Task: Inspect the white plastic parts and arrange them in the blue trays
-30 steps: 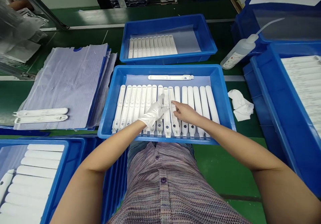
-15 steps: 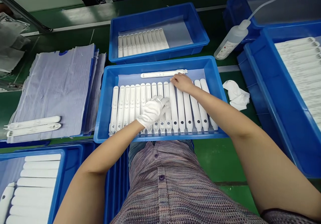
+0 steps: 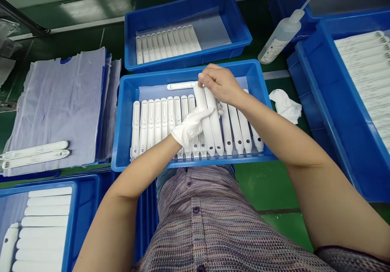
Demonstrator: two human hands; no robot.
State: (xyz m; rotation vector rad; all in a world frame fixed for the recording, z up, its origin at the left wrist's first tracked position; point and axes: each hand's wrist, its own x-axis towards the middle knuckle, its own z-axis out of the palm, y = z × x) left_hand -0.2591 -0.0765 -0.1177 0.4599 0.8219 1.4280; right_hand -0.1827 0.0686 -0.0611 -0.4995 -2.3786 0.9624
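A blue tray [image 3: 117, 129] in front of me holds a row of long white plastic casings [image 3: 151, 121]. My left hand [image 3: 191, 126], in a white glove, wraps across two smooth-backed casings [image 3: 215, 127], with fingertips showing past their right side. The upper ends of these two are lifted and lean left. My bare right hand [image 3: 221, 84] pinches at the top end of the left one, its fingers closed. Behind it, a single casing [image 3: 181, 85] lies crosswise at the tray's far side, partly covered by the hand.
Beyond stands another blue tray [image 3: 240, 46] with slim white pieces. Left are stacked bluish sheets [image 3: 63, 105] with two casings [image 3: 36, 154] on them. To the right are a squeeze bottle [image 3: 280, 38], a crumpled white cloth [image 3: 286, 105] and a deep blue bin [image 3: 338, 109].
My right hand has risen slightly, and two smooth-backed casings are now tilted up from the row. My gloved left hand has moved right and closed around them.
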